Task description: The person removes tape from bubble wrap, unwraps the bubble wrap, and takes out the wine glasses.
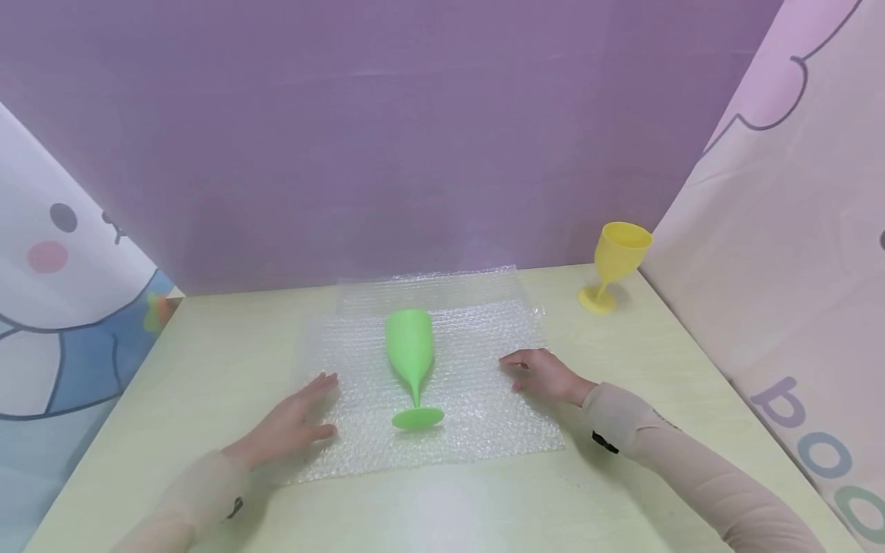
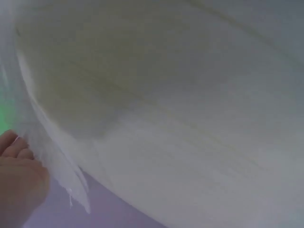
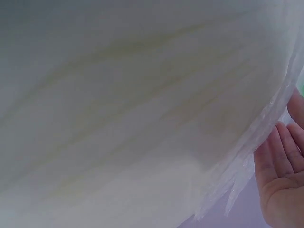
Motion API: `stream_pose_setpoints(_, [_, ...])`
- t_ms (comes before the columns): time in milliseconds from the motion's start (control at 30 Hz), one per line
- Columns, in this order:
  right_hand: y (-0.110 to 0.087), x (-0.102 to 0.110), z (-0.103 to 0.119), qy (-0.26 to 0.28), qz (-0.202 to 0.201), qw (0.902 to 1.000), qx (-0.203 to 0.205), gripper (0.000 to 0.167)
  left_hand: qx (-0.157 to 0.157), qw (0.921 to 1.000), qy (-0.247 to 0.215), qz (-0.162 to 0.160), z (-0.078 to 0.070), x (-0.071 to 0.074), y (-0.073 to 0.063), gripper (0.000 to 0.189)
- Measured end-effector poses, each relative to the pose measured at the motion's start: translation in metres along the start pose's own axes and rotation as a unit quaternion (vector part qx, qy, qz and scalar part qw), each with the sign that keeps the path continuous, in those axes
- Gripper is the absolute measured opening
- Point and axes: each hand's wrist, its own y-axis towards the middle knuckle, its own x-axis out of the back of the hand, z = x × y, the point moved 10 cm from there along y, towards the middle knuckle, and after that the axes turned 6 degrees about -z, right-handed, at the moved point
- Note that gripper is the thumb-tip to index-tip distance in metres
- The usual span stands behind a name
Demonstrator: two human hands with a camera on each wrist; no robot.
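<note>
A light green plastic goblet (image 1: pixel 411 346) lies on its side on a sheet of bubble wrap (image 1: pixel 484 415), its round foot toward me and its bowl pointing away. At the sheet's left side my left hand (image 1: pixel 293 422) spreads its fingers and thumb over the edge, holding nothing. My right hand (image 1: pixel 545 374) is at the opposite side, fingers loosely bent above the wrap and nothing in them. Both wrist views catch the hands only at the frame's edge: the left hand (image 2: pixel 21 185) and the right hand (image 3: pixel 282 175) are close beside the wrap's border.
A yellow goblet (image 1: pixel 618 253) stands upright at the back right corner of the pale wooden table (image 1: pixel 415 514). Behind the table rises a purple backdrop (image 1: pixel 415 138). Printed cloth panels flank both sides, a cartoon figure (image 1: pixel 76 253) on the left one.
</note>
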Motion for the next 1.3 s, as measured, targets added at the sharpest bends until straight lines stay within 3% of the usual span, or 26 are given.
stream_pose_setpoints(200, [0.0,0.0,0.0,0.005,-0.002,1.0,0.005,0.044,0.006,0.9995,-0.026,0.019,0.013,-0.008,-0.001,0.08])
stream_pose_setpoints(367, [0.0,0.0,0.0,0.005,0.001,1.0,0.003,0.044,0.003,0.9996,-0.021,0.021,0.018,-0.012,-0.002,0.082])
stream_pose_setpoints(933, [-0.003,0.001,0.004,0.005,0.018,0.9998,-0.01,0.045,0.023,0.9991,-0.006,0.034,0.02,-0.014,-0.002,0.084])
stream_pose_setpoints(1300, [0.012,0.011,0.018,0.066,-0.002,0.9977,-0.017,0.037,0.018,0.9991,-0.01,0.037,0.023,-0.016,0.0,0.085])
